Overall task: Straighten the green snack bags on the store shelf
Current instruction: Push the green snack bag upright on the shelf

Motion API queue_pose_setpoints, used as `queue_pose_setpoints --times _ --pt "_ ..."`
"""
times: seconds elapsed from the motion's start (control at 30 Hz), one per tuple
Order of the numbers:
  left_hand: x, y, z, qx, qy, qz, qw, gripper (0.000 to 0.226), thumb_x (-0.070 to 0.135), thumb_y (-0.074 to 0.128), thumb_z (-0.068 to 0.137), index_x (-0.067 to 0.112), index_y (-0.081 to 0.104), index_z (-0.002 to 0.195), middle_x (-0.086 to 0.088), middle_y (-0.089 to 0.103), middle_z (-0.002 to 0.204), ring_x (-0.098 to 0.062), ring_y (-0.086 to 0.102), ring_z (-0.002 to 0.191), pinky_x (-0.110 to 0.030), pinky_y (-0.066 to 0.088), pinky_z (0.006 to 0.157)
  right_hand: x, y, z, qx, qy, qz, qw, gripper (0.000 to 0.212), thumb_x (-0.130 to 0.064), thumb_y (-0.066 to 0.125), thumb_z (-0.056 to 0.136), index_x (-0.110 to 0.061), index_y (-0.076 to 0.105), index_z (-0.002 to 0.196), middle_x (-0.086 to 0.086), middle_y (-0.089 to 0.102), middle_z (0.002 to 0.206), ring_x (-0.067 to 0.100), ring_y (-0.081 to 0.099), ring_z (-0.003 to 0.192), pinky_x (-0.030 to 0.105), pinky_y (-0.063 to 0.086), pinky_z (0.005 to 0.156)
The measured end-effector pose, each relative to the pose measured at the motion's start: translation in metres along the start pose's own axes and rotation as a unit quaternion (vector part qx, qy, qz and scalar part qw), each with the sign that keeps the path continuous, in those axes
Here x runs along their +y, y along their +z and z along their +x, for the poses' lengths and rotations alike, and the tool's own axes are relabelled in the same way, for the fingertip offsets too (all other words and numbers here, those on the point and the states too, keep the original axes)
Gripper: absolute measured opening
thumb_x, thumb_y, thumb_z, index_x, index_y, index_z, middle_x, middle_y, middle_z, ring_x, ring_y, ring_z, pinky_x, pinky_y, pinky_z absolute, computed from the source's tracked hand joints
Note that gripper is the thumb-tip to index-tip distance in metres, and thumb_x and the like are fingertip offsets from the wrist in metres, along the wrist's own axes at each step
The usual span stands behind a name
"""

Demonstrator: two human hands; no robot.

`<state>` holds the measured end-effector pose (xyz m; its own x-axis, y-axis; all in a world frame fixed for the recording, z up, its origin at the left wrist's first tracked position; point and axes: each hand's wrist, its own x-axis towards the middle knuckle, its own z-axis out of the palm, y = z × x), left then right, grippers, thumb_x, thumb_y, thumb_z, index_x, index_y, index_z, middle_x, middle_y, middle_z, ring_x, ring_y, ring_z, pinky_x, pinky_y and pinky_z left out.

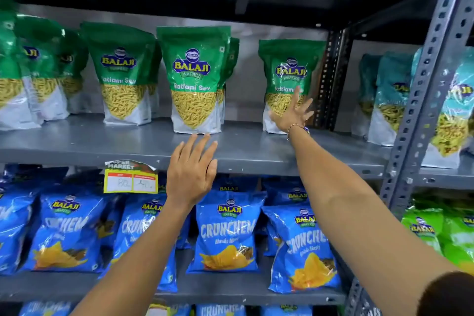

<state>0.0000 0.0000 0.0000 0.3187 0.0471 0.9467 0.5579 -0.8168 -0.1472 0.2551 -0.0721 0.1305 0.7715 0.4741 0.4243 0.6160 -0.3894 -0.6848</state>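
Several green snack bags stand upright in rows on the grey metal shelf (102, 143). The middle green bag (193, 79) stands near the front edge, with more bags behind it. My left hand (191, 169) hovers just below and in front of it, fingers spread, holding nothing. The rightmost green bag (289, 69) stands alone near the shelf upright. My right hand (292, 113) reaches up to this bag's lower front, fingers splayed against or just before it. Another green bag (123, 72) stands left of the middle one.
Blue chip bags (225, 233) fill the shelf below. A yellow price tag (130, 178) hangs from the shelf edge. A perforated grey upright (420, 79) rises at right, with teal bags (389, 100) and light green bags (425, 231) beyond it.
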Motion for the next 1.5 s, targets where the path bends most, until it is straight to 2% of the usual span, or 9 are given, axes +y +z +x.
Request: queue_pose_setpoints --times 0.13,0.37,0.5,0.57,0.73,0.9,1.1,1.3,1.5 --pt "0.001 0.008 -0.003 0.059 0.002 0.025 0.998 0.043 0.03 0.033 0.102 0.012 0.065 0.125 -0.009 0.061 0.134 -0.032 0.052 0.128 -0.046 0.038 0.103 -0.008 0.015 0.006 -0.008 0.018 0.031 0.999 0.117 -0.039 0.075 0.079 -0.035 -0.02 0.147 0.024 -0.024 0.154 0.055 -0.014 0.139 0.062 0.01 0.115" --pt "-0.002 0.016 -0.001 0.097 0.012 0.057 0.994 0.045 0.031 0.031 0.103 0.012 0.068 0.119 -0.011 0.065 0.126 -0.033 0.058 0.121 -0.047 0.042 0.099 -0.012 0.03 0.027 0.043 0.056 0.028 0.997 0.126 -0.024 0.082 0.073 -0.044 -0.019 0.145 0.023 -0.016 0.156 0.05 -0.005 0.143 0.068 0.008 0.111" --pt "-0.002 0.018 -0.001 0.112 0.015 0.06 0.992 0.044 0.03 0.031 0.102 0.012 0.069 0.117 -0.01 0.067 0.123 -0.032 0.059 0.119 -0.046 0.042 0.098 -0.015 0.031 0.031 0.054 0.062 -0.009 0.997 0.128 -0.026 0.085 0.07 -0.046 -0.017 0.144 0.024 -0.005 0.156 0.051 0.02 0.139 0.065 0.026 0.108" --pt "-0.003 0.019 -0.001 0.118 0.016 0.063 0.991 0.044 0.03 0.032 0.102 0.013 0.069 0.117 -0.01 0.067 0.123 -0.031 0.058 0.12 -0.046 0.041 0.099 -0.014 0.03 0.03 0.06 0.064 -0.009 0.996 0.127 -0.026 0.085 0.068 -0.047 -0.015 0.144 0.023 -0.004 0.156 0.05 0.025 0.137 0.064 0.029 0.107" --pt "-0.004 0.019 0.0 0.11 0.016 0.071 0.991 0.044 0.031 0.032 0.102 0.013 0.069 0.118 -0.01 0.066 0.124 -0.032 0.058 0.121 -0.046 0.041 0.1 -0.011 0.026 0.023 0.066 0.043 0.013 0.997 0.124 -0.019 0.085 0.07 -0.045 -0.009 0.147 0.025 -0.005 0.156 0.047 0.037 0.131 0.062 0.031 0.108" --pt "-0.004 0.016 0.0 0.1 0.008 0.069 0.993 0.045 0.031 0.031 0.102 0.012 0.068 0.119 -0.011 0.066 0.124 -0.032 0.057 0.121 -0.046 0.039 0.101 -0.011 0.018 0.011 0.058 0.034 0.002 0.998 0.122 -0.018 0.082 0.073 -0.043 -0.011 0.147 0.027 -0.009 0.155 0.052 0.029 0.135 0.059 0.035 0.107" --pt "-0.003 0.012 -0.001 0.077 0.003 0.057 0.995 0.044 0.031 0.03 0.103 0.012 0.066 0.121 -0.012 0.064 0.125 -0.033 0.056 0.12 -0.047 0.038 0.103 -0.009 0.005 -0.006 0.017 0.024 0.02 0.999 0.12 -0.011 0.077 0.079 -0.045 -0.018 0.145 0.023 -0.02 0.155 0.049 0.01 0.142 0.063 0.026 0.11" --pt "-0.001 0.008 -0.001 0.054 -0.005 0.044 0.998 0.045 0.031 0.029 0.103 0.011 0.064 0.124 -0.011 0.064 0.126 -0.032 0.056 0.12 -0.047 0.037 0.104 -0.006 -0.01 -0.027 0.048 -0.007 -0.017 0.999 0.122 -0.02 0.082 0.074 -0.039 -0.013 0.148 0.028 -0.004 0.154 0.054 0.032 0.132 0.059 0.043 0.1" --pt "-0.001 0.006 -0.001 0.043 -0.008 0.032 0.999 0.046 0.031 0.028 0.104 0.011 0.063 0.125 -0.011 0.063 0.128 -0.031 0.054 0.121 -0.045 0.036 0.105 -0.006 -0.018 -0.048 0.074 -0.018 -0.019 0.997 0.125 -0.025 0.086 0.068 -0.041 -0.01 0.147 0.027 0.008 0.15 0.05 0.048 0.119 0.055 0.048 0.094"
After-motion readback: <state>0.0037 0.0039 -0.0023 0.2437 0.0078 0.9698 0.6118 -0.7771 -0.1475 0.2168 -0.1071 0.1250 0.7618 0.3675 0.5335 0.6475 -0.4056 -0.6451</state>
